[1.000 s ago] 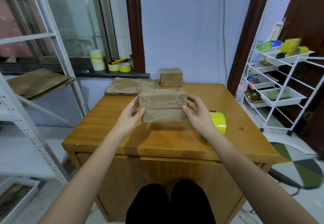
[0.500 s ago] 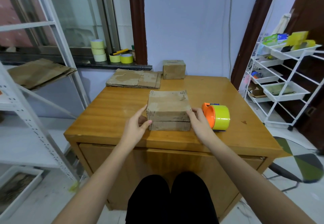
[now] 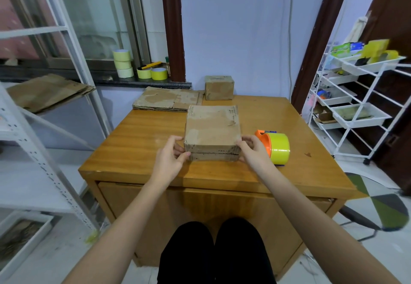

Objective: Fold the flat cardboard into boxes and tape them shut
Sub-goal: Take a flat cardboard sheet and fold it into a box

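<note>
A folded brown cardboard box (image 3: 212, 128) lies on the wooden table (image 3: 138, 141), its seamed side facing me. My left hand (image 3: 170, 158) grips its near left corner, thumb at the seam. My right hand (image 3: 253, 152) grips the near right corner. Just right of the box lies an orange tape dispenser with a yellow tape roll (image 3: 275, 148). A stack of flat cardboard (image 3: 165, 99) sits at the table's back left. A finished small box (image 3: 219, 88) stands at the back edge.
Several tape rolls (image 3: 123, 65) stand on the window sill. A metal shelf at the left holds more flat cardboard (image 3: 46, 91). A white wire rack (image 3: 360, 108) with trays stands at the right. A chair base (image 3: 364, 223) shows at the lower right.
Both hands lowered the box from the air onto the table and tipped it flatter. The view dropped closer, and the tape dispenser came into full sight.
</note>
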